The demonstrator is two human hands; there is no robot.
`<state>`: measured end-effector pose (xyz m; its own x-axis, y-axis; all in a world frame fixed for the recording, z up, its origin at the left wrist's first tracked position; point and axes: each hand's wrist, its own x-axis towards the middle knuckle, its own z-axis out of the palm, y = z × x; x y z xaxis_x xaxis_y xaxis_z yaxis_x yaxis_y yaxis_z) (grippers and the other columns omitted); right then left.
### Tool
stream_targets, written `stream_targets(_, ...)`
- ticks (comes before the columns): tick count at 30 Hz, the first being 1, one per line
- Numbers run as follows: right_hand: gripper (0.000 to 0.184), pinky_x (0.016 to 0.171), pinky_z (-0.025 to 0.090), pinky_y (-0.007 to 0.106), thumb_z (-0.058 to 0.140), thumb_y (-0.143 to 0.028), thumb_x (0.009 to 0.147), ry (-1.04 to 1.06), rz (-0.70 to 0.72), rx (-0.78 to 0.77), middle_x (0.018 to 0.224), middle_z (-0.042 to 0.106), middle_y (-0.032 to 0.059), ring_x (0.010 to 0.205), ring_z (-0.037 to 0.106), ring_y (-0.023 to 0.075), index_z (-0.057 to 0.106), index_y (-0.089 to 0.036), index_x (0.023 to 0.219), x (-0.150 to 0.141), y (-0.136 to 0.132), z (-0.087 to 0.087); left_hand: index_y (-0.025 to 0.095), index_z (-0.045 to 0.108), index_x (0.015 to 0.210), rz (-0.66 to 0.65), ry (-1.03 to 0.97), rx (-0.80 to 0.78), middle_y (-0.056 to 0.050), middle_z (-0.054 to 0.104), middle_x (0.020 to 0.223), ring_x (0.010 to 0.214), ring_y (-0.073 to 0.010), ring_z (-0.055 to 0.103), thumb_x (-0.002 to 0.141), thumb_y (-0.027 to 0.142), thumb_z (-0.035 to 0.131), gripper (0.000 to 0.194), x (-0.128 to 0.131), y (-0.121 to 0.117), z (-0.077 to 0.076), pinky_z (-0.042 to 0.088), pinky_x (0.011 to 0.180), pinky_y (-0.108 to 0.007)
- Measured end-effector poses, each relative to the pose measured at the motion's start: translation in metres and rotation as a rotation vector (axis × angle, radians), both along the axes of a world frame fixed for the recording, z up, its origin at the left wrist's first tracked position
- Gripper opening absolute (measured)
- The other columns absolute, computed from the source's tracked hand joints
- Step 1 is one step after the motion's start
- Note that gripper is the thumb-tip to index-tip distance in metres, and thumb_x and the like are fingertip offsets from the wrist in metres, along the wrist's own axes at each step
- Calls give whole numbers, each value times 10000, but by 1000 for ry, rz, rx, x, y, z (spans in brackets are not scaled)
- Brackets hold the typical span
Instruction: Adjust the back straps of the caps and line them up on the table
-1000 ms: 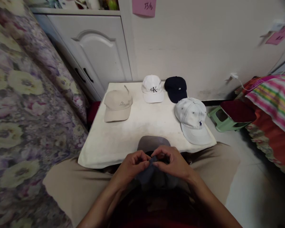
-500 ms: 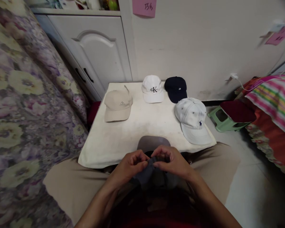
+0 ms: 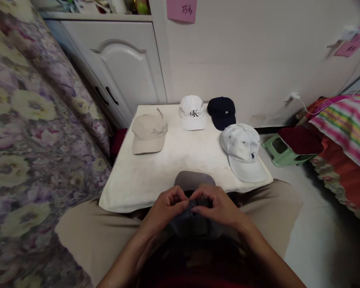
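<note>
Pale wall [image 3: 243,52] filled the upper right of the frame, with a floral curtain [image 3: 33,160] down the left edge and a white cabinet [image 3: 120,64] at upper left. Below them a cloth-covered counter [image 3: 132,176] took the middle, reaching toward the seated person's knees [image 3: 99,228] at lower left and lower right, while a green stool [image 3: 275,149] stood on the floor at right. On the counter sat four caps: a pale denim cap [image 3: 243,144] at its right, a beige cap [image 3: 148,134] at its left, and, along the far edge, a white cap [image 3: 187,108] just beside a navy cap [image 3: 220,110]. At the lower centre of the frame was the gray cap [image 3: 195,178], brim pointing up the frame over the counter's near edge, crown in shadow toward the lap; whether the brim rested on the cloth was impossible to tell. Both the left grip [image 3: 169,202] and the right grip [image 3: 214,204] were pinched closed on that cap's rear edge, fingertips almost meeting. The step in hand looked like fine fingertip work on what was probably the strap, though shadow and fingers hid the detail. Judging by that, the next move called for a steady hold on the left and a small, precise pull or tuck on the right.
</note>
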<state>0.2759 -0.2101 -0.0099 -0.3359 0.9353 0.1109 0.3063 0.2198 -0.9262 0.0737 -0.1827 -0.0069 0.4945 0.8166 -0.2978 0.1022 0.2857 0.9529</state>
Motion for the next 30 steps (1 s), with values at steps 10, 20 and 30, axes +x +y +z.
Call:
stream_targets(10, 230, 552, 445, 204, 645, -266, 847, 408, 129, -331, 820, 619, -6, 678, 565, 116, 628, -203, 1068, 6, 0, -5, 179, 600, 899, -112, -15, 30, 9, 585, 792, 723, -143, 503, 821, 363, 665, 210, 0, 0, 9, 352, 661, -253)
stream_targets(20, 168, 519, 383, 197, 632, -234, 837, 446, 69, -337, 732, 572, -27, 601, 503, 99, 614, -194, 1000, 2, 1, -6, 195, 611, 943, -137, 98, 174, 8, 599, 806, 745, -155, 518, 932, 365, 553, 180, -1, -7, 5, 369, 667, -257)
stream_targets(30, 134, 500, 363, 193, 631, -191, 814, 496, 72, -332, 698, 546, -37, 557, 470, 85, 597, -176, 944, 1, 2, -12, 174, 625, 865, 29, -98, -9, 20, 603, 738, 664, -116, 514, 837, 313, 684, 154, 2, -10, 1, 368, 619, -226)
